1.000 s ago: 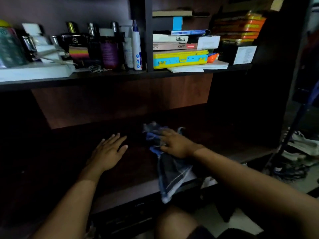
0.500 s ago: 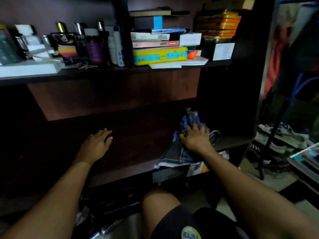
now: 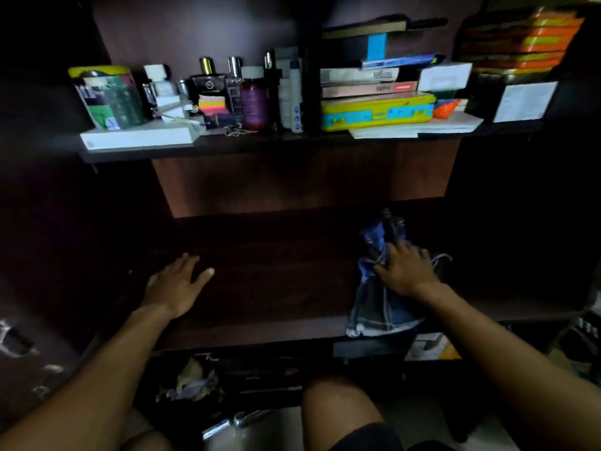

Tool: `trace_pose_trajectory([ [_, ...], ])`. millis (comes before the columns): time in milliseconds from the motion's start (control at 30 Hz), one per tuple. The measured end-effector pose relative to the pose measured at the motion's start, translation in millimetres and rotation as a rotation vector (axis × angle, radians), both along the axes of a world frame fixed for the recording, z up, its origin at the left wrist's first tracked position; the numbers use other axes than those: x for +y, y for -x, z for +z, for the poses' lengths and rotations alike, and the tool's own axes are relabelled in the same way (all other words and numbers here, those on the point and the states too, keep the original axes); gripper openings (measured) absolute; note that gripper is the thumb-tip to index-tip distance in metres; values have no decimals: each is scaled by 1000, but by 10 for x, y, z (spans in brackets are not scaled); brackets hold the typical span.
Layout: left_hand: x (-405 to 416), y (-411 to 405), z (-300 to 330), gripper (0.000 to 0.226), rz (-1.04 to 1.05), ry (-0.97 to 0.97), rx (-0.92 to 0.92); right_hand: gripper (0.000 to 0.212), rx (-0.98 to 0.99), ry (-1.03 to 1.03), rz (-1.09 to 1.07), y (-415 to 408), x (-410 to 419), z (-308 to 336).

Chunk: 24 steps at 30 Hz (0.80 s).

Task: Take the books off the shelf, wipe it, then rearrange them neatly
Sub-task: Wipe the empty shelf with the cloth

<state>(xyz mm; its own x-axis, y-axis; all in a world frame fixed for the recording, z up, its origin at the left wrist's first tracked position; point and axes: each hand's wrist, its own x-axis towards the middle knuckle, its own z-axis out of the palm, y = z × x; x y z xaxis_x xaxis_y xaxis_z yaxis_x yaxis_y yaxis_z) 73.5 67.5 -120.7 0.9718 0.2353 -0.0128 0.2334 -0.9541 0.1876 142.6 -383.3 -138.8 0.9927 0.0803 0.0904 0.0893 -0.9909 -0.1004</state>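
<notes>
I see the dark brown wooden lower shelf (image 3: 276,288) under both hands, its board bare between them. The upper dark shelf (image 3: 260,143), well above my fingertips, carries flat-stacked books (image 3: 369,83) over a yellow and blue plastic case (image 3: 377,113). The crumpled blue checked cloth (image 3: 380,304) lies beneath my right hand (image 3: 405,271), whose fingers press and bunch it. My left hand (image 3: 175,286) rests flat on the board, fingers straight and spread.

Head view, forward-down, close over shelf (image 3: 260,288)
</notes>
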Motion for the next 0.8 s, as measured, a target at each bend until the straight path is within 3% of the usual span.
trace_pose_trajectory([
  [133, 47, -59, -148, 72, -3, 15, -55, 76, 9, -116, -56, -557, 245, -1],
  [300, 141, -129, -209, 84, 12, 45, -113, 79, 80, -328, 14, -1446, 851, 122],
  [367, 164, -63, -230, 90, 3, 59, -125, 81, 44, -268, 24, -1629, 1227, 106],
  [433, 113, -61, -238, 76, -4, 75, -138, 82, 28, -138, 59, -1672, 1613, 88],
  [500, 97, -123, -226, 60, 44, 84, -151, 80, 20, -176, 253, -1657, 2162, 15],
  [667, 47, -68, -177, 54, 35, 172, -226, 72, 56, -180, 795, -1147, 3290, -39],
  [800, 29, -3, -161, 43, 92, 199, -303, 60, 66, -143, 1034, -904, 3095, 14],
])
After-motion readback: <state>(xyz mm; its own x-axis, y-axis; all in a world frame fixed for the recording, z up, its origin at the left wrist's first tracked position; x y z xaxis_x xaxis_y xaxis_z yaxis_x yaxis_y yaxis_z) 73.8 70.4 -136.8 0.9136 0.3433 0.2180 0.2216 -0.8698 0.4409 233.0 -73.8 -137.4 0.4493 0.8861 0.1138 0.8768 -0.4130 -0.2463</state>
